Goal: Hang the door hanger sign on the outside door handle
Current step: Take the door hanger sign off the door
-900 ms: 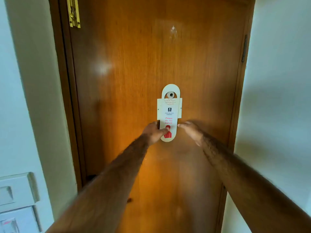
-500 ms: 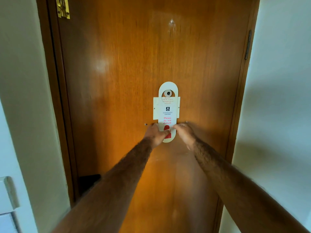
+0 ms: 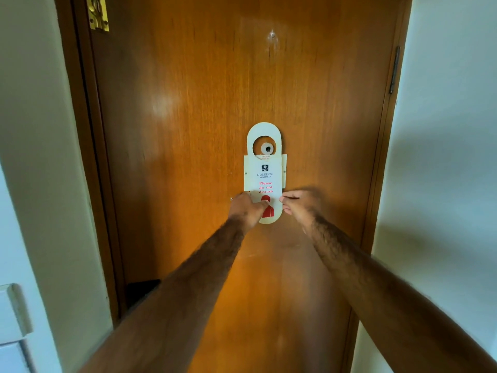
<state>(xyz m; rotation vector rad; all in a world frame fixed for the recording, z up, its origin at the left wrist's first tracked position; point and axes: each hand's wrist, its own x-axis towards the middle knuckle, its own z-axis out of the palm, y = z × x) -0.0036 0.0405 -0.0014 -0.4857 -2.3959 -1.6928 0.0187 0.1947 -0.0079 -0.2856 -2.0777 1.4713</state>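
Note:
A cream door hanger sign (image 3: 265, 175) with red "Please do not disturb" lettering hangs flat against the wooden door (image 3: 201, 117). Its round hole sits around a small white knob (image 3: 267, 149). My left hand (image 3: 248, 208) grips the sign's lower left part, thumb over the red figure. My right hand (image 3: 301, 204), blurred, is just right of the sign's lower edge, fingers curled and apart, fingertips at the edge. No door handle shows in this view.
A brass latch (image 3: 97, 12) is fixed at the door's top left. A hinge (image 3: 394, 70) runs on the right frame. Pale walls flank the door, with a white switch plate (image 3: 14, 316) at lower left.
My right hand reached in to the sign's lower edge, touched it, and has now drawn slightly off to the right. My left hand has kept its grip. The view has come closer.

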